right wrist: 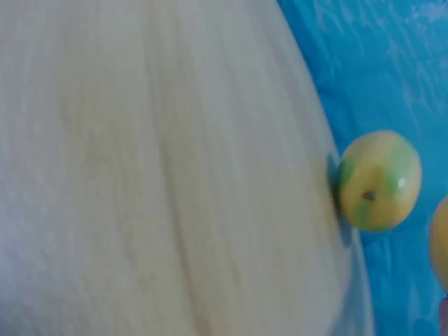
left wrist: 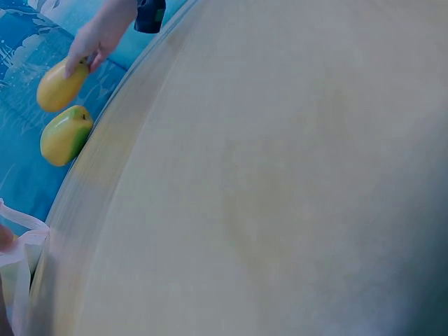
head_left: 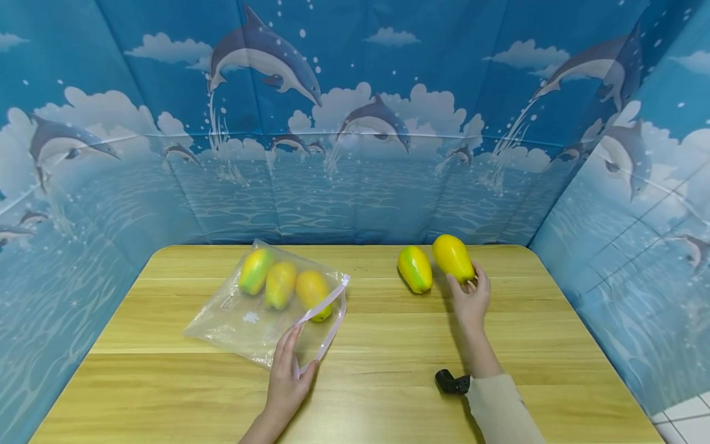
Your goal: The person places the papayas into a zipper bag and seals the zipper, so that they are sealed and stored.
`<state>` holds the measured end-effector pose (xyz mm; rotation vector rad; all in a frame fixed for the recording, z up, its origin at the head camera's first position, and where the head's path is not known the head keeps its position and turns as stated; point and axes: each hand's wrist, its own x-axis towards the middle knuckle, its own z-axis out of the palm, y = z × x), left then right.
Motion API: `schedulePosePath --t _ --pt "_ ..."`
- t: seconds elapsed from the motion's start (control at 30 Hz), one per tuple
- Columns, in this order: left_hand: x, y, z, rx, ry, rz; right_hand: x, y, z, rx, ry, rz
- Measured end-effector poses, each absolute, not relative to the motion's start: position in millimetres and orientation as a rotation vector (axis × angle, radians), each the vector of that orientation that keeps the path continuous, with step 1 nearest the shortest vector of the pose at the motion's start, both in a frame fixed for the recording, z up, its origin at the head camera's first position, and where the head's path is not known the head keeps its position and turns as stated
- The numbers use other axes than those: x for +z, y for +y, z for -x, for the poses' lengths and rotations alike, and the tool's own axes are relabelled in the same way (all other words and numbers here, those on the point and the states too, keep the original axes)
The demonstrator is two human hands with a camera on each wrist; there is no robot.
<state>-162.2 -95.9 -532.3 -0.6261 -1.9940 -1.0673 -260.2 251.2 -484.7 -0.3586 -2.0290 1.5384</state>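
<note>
My right hand (head_left: 471, 299) holds a yellow mango (head_left: 452, 256) by its near end, at the back right of the table. Just left of it lies a second mango (head_left: 415, 269), yellow with a green stripe. On the left side, a clear plastic bag (head_left: 222, 333) with a pale pink strip along its mouth lies flat, with three mangoes (head_left: 281, 285) inside. My left hand (head_left: 288, 376) grips the bag's mouth at its near corner, the strip parted between fingers and thumb. In the left wrist view the held mango (left wrist: 59, 85) shows beside the green-striped one (left wrist: 66, 136).
A black angled device (head_left: 452, 382) is by my right sleeve, over the wooden table (head_left: 388, 345). Behind the table and along both sides hangs a blue curtain (head_left: 355, 185) printed with dolphins. White floor tiles (head_left: 688, 410) show at the lower right.
</note>
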Motion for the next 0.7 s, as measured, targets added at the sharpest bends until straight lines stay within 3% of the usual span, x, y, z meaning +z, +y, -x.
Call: schedulePosePath --t 0.4,0.7 --pt "-532 -96 162 -1.066 -2.005 0.623 -456 211 229 1.65 -2.105 0.093" --pt "-531 -96 162 -1.067 -2.005 0.624 -473 185 215 1.803 -2.252 -0.1"
